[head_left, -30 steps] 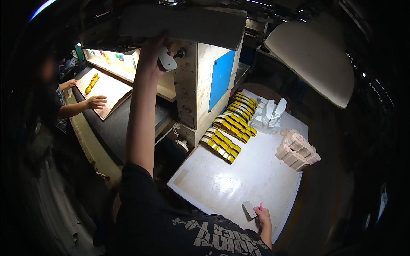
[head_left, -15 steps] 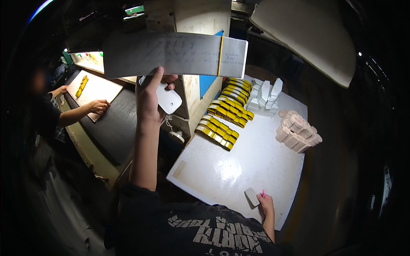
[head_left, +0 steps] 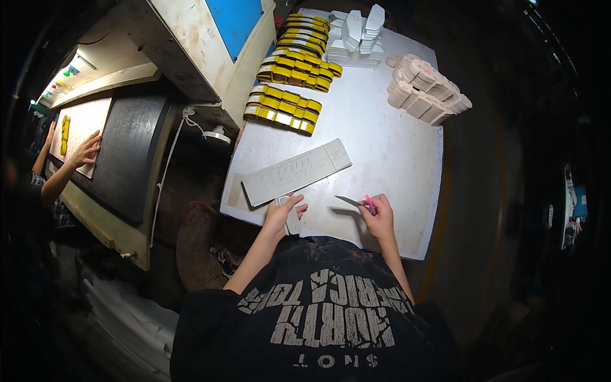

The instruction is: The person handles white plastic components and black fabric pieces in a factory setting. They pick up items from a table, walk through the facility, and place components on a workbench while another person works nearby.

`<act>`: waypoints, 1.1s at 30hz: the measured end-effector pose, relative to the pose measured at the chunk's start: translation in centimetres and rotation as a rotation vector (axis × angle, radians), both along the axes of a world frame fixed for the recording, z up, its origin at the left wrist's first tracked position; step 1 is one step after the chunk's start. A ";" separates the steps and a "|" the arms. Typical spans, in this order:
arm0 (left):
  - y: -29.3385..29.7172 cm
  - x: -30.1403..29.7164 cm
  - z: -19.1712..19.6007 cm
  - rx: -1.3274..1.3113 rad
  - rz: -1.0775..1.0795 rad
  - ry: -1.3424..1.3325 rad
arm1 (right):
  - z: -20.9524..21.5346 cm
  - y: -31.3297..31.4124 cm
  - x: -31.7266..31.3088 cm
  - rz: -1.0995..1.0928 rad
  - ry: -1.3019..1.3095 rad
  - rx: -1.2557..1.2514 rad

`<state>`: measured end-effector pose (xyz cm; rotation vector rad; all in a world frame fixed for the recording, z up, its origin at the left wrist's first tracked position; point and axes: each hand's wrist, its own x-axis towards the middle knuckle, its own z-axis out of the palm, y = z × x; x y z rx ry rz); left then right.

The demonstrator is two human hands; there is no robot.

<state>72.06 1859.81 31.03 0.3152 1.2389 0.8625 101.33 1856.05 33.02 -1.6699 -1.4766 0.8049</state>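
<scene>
My left hand (head_left: 278, 216) is closed around a white card with rounded corners (head_left: 293, 224), low over the near edge of the white table. In my right hand (head_left: 380, 219), a slim pink object (head_left: 370, 203) is pinched together with a thin grey card (head_left: 347, 200) seen nearly edge-on. Whether the pink object is a pen cannot be made out. Just beyond my left hand lies a long pale stack of strips (head_left: 289, 173), with handwriting on top and a yellow band near its right end. It rests slantwise on the table.
Yellow-banded bundles (head_left: 283, 109) line the table's far left, beside white shaped stacks (head_left: 354, 43). Beige cut-out stacks (head_left: 425, 92) stand at the right edge. A wooden cabinet (head_left: 191, 51) borders the left. Beyond it, a co-worker's hands (head_left: 86, 151) touch a board on a black bench.
My left hand has come down from its raised position and let go of the long banded stack, which now lies on the table. My right hand has turned its card edge-on. The view has shifted.
</scene>
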 end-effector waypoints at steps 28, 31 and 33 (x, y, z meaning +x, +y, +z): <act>-0.4 4.2 1.6 0.720 -0.906 1.128 | 2.5 1.3 0.7 0.165 -0.032 -0.141; -0.6 4.0 1.3 0.738 -0.889 1.125 | 1.0 0.7 0.2 0.134 0.085 -0.281; -0.6 3.9 1.2 0.736 -0.878 1.122 | -0.2 0.7 -0.4 0.125 0.152 -0.380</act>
